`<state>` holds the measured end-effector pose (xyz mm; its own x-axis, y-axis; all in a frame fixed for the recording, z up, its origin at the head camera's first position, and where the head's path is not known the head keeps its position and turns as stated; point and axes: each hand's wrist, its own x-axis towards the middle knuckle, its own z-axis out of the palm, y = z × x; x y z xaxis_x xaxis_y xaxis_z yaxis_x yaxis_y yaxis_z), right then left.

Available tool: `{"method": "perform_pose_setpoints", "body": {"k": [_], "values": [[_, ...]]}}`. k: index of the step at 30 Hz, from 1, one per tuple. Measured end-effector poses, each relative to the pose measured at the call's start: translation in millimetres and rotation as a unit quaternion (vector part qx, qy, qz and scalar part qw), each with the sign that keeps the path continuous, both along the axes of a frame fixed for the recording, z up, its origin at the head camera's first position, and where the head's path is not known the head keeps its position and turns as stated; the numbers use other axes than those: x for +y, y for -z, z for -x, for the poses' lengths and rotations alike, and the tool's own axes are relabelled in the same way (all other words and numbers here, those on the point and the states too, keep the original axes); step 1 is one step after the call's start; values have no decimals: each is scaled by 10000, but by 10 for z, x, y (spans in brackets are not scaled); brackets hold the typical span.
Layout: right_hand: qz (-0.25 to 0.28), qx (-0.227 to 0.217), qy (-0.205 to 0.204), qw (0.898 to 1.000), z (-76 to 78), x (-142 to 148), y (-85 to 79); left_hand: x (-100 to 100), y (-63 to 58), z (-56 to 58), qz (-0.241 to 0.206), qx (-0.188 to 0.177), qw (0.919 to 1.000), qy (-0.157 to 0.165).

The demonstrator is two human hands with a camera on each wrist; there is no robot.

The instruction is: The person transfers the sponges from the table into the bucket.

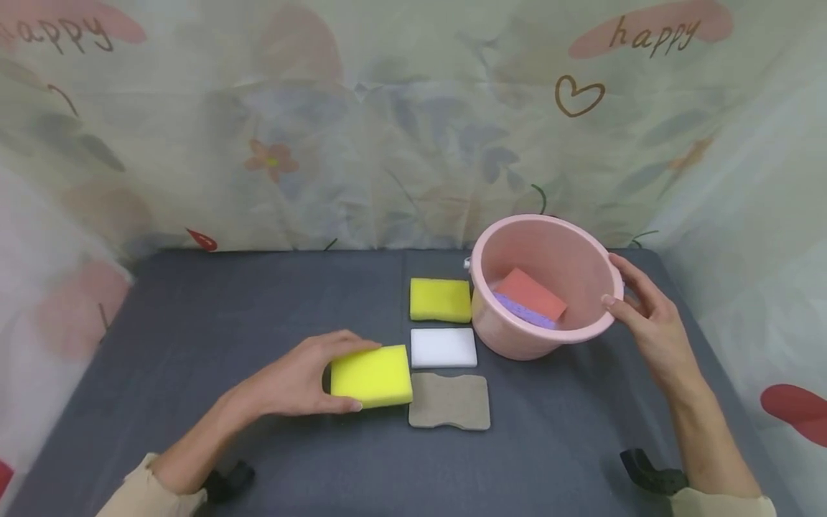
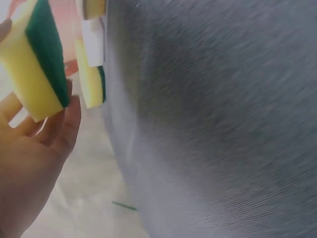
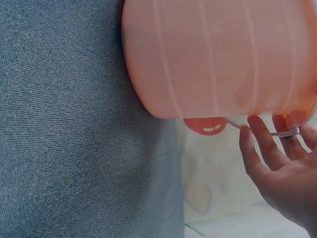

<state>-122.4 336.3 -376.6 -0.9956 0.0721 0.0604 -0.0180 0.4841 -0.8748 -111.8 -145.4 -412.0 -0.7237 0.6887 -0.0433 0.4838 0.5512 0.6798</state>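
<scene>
My left hand [image 1: 300, 377] grips a yellow sponge [image 1: 371, 375] between thumb and fingers. In the left wrist view a green scouring layer [image 2: 48, 52] shows on the underside of this sponge, which is held off the table. The right hand [image 1: 655, 327] holds the rim of a pink bucket [image 1: 517, 337], thumb at the inner edge and fingers outside. Inside the bucket lie a red sponge [image 1: 533, 293] and a purple sponge [image 1: 523, 310]. In the right wrist view, fingers [image 3: 267, 144] touch the bucket's side near its handle.
Left of the bucket a second yellow sponge [image 1: 441, 299], a white sponge [image 1: 444, 347] and a grey-brown sponge [image 1: 449, 402] with notched sides form a column on the dark table [image 1: 291, 294]. A patterned curtain [image 1: 388, 143] hangs behind the table.
</scene>
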Motion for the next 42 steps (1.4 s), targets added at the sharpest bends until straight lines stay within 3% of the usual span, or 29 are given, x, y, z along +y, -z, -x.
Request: {"method": "perform_pose_setpoints", "body": {"k": [5, 15, 24, 30, 42], "values": [[-103, 180, -9, 9998, -16, -14, 4, 38, -110, 84, -245, 235, 9992, 223], [-110, 255, -37, 9996, -14, -28, -8, 128, -354, 261, -289, 653, 9974, 56], [120, 364, -124, 9992, -20, -8, 5, 265, -575, 441, -488, 1067, 9926, 306], [280, 333, -172, 9989, -20, 10, 46, 413, -694, 580, -693, 1259, 9888, 391], [15, 86, -82, 9999, -5, 5, 23, 674, -890, 810, -827, 1492, 9835, 598]]}}
